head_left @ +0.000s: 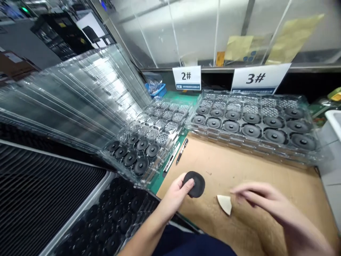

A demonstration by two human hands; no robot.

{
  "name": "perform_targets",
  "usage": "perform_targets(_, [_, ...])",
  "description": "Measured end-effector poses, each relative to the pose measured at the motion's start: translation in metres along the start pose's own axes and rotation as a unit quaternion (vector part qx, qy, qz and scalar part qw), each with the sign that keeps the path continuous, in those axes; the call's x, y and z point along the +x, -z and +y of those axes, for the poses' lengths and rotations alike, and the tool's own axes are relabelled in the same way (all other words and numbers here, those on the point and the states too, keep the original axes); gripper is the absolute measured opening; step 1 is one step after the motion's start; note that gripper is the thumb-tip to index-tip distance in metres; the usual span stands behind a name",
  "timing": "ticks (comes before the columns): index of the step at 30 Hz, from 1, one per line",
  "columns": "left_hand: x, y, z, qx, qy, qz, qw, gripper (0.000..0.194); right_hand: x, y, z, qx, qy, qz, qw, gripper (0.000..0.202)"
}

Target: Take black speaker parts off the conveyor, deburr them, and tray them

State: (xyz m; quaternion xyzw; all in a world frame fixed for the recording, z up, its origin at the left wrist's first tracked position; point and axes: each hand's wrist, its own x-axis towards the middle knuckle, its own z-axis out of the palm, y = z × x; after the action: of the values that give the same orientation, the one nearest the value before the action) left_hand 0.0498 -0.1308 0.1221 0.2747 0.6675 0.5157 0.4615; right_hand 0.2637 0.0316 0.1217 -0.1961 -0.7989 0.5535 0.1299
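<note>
My left hand grips a round black rubber-like disc with a small raised centre, the thumb pressed on its face near the middle. The disc is held above a brown cardboard sheet. On that sheet lies a cream-coloured wedge-shaped piece. Just right of the wedge hovers my right hand, somewhat blurred, its fingers loosely bent and apart; nothing shows in them.
Clear plastic trays partly filled with black discs stand behind the sheet; another tray stands left. A pen and a slim white tool lie between. More discs sit lower left. Signs "2#" and "3#" hang behind.
</note>
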Motion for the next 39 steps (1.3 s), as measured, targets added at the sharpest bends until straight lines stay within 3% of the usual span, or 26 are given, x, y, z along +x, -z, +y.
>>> perform_targets(3, [0.015,0.01,0.014,0.074,-0.034,0.032,0.996,0.024,0.052,-0.016,0.031,0.102,-0.105,-0.132,0.98,0.024])
perform_targets(5, [0.024,0.017,0.025,0.118,-0.055,0.041,0.991,0.02,0.077,-0.026,0.051,0.152,-0.127,-0.174,0.964,0.027])
perform_targets(9, [0.046,0.019,0.049,0.232,-0.101,0.031,0.967,0.026,0.097,-0.027,0.082,0.264,-0.144,-0.192,0.934,0.041])
perform_targets(12, [0.086,0.002,0.065,0.291,-0.17,-0.012,0.941,0.028,0.097,-0.021,0.092,0.34,-0.14,-0.176,0.913,0.048])
perform_targets(16, [0.179,-0.051,0.086,0.298,-0.237,-0.079,0.921,0.033,0.098,-0.02,0.093,0.398,-0.136,-0.163,0.892,0.049])
perform_targets(21, [0.301,-0.15,0.126,0.352,-0.33,-0.109,0.869,0.033,0.107,-0.022,0.094,0.437,-0.14,-0.156,0.874,0.055])
perform_targets(25, [0.36,-0.216,0.147,0.422,-0.385,-0.13,0.811,0.034,0.112,-0.025,0.097,0.453,-0.145,-0.153,0.866,0.055])
perform_targets(28, [0.386,-0.241,0.144,0.474,-0.398,-0.165,0.768,0.032,0.116,-0.028,0.1,0.461,-0.149,-0.145,0.863,0.051])
perform_targets(31, [0.398,-0.244,0.137,0.508,-0.404,-0.16,0.743,0.037,0.118,-0.03,0.103,0.467,-0.151,-0.138,0.86,0.045])
perform_targets(34, [0.386,-0.227,0.136,0.521,-0.422,-0.122,0.732,0.049,0.119,-0.03,0.105,0.474,-0.153,-0.136,0.857,0.039])
perform_targets(36, [0.361,-0.205,0.138,0.521,-0.441,-0.1,0.724,0.049,0.118,-0.029,0.106,0.477,-0.152,-0.133,0.855,0.038])
perform_targets(39, [0.301,-0.153,0.13,0.512,-0.463,-0.038,0.723,0.044,0.116,-0.027,0.106,0.477,-0.148,-0.13,0.856,0.04])
